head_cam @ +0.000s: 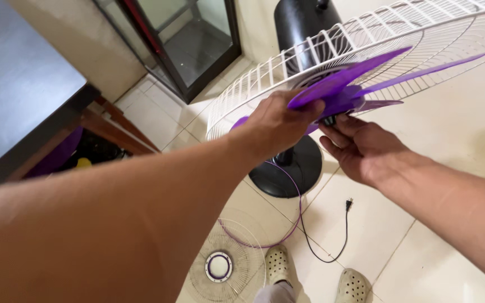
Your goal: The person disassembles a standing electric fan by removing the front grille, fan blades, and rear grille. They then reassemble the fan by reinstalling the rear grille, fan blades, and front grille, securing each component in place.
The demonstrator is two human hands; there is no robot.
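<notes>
A standing fan is tilted over in front of me, its white wire rear guard point(422, 39) facing up. The purple fan blade point(346, 78) sits in front of the guard. My left hand point(276, 123) grips one purple blade near the hub. My right hand point(360, 146) reaches under the hub, fingers pinching a small black part at the blade's centre. The fan's round black base point(282, 174) stands on the tiled floor below my hands.
The detached front guard point(228, 264) with a purple rim lies on the floor by my feet in beige clogs point(279, 264). A black power cord and plug point(348, 205) trail across the tiles. A dark table point(23, 84) stands left, a glass door point(192, 39) behind.
</notes>
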